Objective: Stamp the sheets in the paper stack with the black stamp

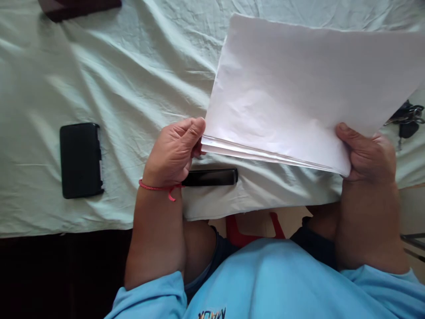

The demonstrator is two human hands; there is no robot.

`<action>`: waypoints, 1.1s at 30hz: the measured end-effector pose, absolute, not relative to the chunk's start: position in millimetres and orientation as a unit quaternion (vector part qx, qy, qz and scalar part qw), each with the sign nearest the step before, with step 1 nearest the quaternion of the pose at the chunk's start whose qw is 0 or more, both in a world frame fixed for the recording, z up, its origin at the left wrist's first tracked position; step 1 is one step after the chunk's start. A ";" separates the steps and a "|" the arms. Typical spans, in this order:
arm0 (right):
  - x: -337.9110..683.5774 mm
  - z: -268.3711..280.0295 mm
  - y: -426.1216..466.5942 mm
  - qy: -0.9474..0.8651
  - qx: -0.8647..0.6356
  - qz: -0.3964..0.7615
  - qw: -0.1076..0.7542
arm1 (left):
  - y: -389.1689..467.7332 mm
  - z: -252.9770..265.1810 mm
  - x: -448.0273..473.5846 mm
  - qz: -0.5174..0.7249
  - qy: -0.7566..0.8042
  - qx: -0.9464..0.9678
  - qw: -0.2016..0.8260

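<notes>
A stack of white paper sheets (285, 84) is held up over the cloth-covered surface, its layered near edge facing me. My left hand (177, 148) pinches the stack's lower left corner, thumb at the edge and fingers curled beneath. At the lower right, my right hand (368, 153) grips the sheets with the thumb lying on top; its fingers are hidden underneath. Just below the paper lies a long, dark, glossy object (212, 177), partly covered by my left hand, which looks like a stapler, though I cannot be sure.
A pale green, wrinkled cloth (133, 79) covers the surface. On the left lies a black rectangular case (81, 160). Keys (410, 117) rest at the right, partly behind the paper. A dark maroon object (79, 6) stands at the top left. A red stool (241, 228) shows below.
</notes>
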State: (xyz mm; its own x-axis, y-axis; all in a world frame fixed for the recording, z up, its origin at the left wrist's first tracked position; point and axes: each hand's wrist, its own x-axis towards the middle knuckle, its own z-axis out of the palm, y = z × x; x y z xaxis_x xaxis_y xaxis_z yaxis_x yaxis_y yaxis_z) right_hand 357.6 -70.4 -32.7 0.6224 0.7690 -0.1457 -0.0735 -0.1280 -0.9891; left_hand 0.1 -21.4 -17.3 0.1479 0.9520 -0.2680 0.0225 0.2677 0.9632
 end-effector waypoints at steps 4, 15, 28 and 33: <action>354.0 -29.4 -72.1 -0.260 -0.668 0.351 0.602 | -20.4 -20.2 0.7 0.410 0.545 0.455 0.573; 354.0 -32.3 -73.6 -0.250 -0.663 0.353 0.611 | -22.6 -27.7 -3.0 0.406 0.556 0.474 0.548; 355.9 -35.3 -69.1 -0.252 -0.666 0.338 0.615 | -23.3 -17.5 -0.5 0.377 0.536 0.474 0.588; 354.6 -32.1 -69.4 -0.246 -0.672 0.333 0.613 | -22.7 -22.0 0.8 0.393 0.551 0.451 0.582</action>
